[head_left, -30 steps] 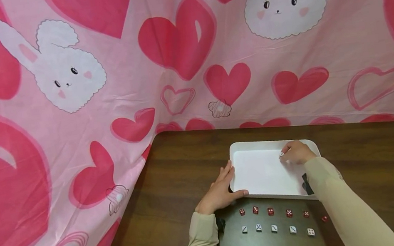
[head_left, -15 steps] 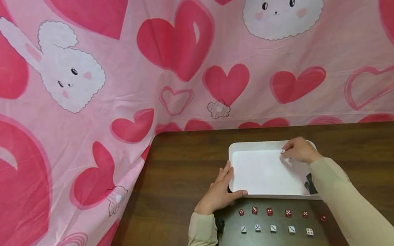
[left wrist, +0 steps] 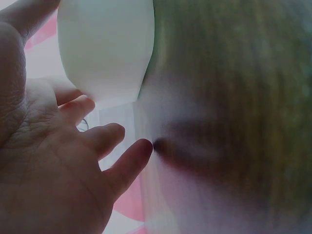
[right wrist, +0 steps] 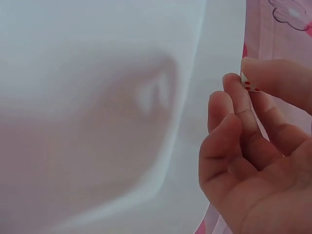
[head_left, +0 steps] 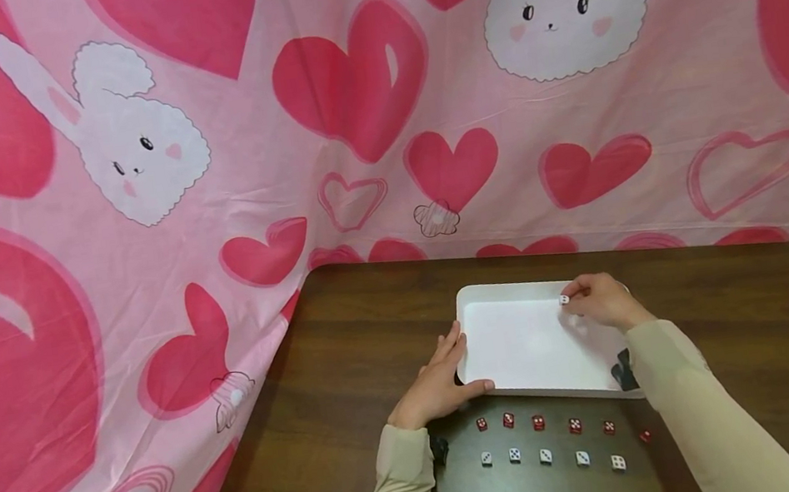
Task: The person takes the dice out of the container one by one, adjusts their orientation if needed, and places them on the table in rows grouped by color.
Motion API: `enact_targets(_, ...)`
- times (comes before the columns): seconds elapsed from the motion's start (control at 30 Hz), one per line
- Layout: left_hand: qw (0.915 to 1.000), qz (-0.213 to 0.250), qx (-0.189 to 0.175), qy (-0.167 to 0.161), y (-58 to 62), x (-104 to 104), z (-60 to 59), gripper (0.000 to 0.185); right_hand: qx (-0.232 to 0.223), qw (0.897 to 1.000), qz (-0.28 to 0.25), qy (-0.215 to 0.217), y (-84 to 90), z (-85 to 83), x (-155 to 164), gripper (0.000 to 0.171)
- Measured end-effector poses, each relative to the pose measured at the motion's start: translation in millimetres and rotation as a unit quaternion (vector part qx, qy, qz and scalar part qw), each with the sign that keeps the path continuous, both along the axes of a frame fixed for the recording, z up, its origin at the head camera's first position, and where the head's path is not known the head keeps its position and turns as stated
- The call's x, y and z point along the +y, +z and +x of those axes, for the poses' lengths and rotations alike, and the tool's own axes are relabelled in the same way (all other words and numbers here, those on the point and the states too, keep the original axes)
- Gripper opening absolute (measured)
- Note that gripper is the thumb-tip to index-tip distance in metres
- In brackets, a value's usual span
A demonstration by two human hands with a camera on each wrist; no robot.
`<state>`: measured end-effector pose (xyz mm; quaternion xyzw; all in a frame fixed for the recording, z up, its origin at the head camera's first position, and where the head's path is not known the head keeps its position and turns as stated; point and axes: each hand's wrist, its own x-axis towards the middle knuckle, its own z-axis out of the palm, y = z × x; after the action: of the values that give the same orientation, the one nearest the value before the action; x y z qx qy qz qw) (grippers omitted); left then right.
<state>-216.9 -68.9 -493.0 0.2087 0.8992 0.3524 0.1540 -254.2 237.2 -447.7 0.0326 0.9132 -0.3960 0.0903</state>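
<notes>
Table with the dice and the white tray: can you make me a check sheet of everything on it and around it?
Surface: dark brown wooden table, bare wood round the tray.
Job's things: small white die with red pips, held over the shallow white plastic tray; nothing seen lying in the tray.
Clutter: row of five red dice and row of five white dice in front of the tray; one stray red die.
Hands: right hand pinches the die; left hand rests on the tray's left edge.
Cables: nothing seen.
Surroundings: pink cloth with hearts and white bunnies behind the table.
</notes>
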Motion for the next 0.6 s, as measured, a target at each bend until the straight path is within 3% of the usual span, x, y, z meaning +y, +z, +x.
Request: enact_targets(0.6,1.0000,0.007,0.006,0.001,0.2,0.0,0.0,0.092,0.007,0.999,-0.040,-0.003,6.3,8.9,-4.1,0.035)
